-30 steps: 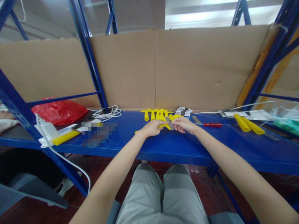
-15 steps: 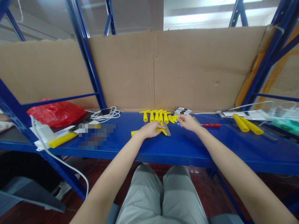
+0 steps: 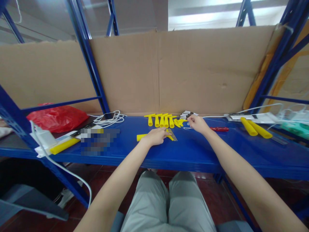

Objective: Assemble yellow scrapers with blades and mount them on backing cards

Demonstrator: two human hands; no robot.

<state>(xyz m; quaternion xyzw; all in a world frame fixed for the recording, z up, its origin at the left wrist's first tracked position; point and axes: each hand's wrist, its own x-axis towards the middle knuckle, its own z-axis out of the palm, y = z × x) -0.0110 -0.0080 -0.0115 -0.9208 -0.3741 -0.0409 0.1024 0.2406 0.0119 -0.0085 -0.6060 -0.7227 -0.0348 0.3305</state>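
Cardboard (image 3: pixel 125 74): an upright wall along the back, behind everything in reach.
Tabletop (image 3: pixel 193 149): blue, running across the front of the cardboard, both hands low over it.
Red bag (image 3: pixel 58 117): far left, well apart from either hand.
Left grip (image 3: pixel 156 136): closed over the yellow tool from above, hiding its middle.
Right grip (image 3: pixel 196 123): fingertips drawn together, near the back; cannot tell whether anything is pinched between them.
Cable (image 3: pixel 109 120): white, coiled near the back, left of the row.
Row (image 3: pixel 161 120): five yellow T-shaped handles side by side, just behind the left grip and apart from it.
Yellow tool (image 3: pixel 141 137): lies crosswise under the left grip; its tail shows left of the wrist, its head at the right, beyond the fingers.
Tubes (image 3: pixel 255 129): two, yellow, far right, well apart from the right grip.
Screwdriver (image 3: pixel 219 129): red handle right of the right wrist, shaft pointing left; the wrist crosses and hides part of it.
Stack (image 3: pixel 187 114): black-and-white pieces just behind the right grip.
Blade (image 3: pixel 173 136): flat metal, against the yellow tool's head, right of the left grip.
Yellow pieces (image 3: pixel 178 123): between row and right grip.
Bits (image 3: pixel 188 123): beside the right fingertips, too small to identify.
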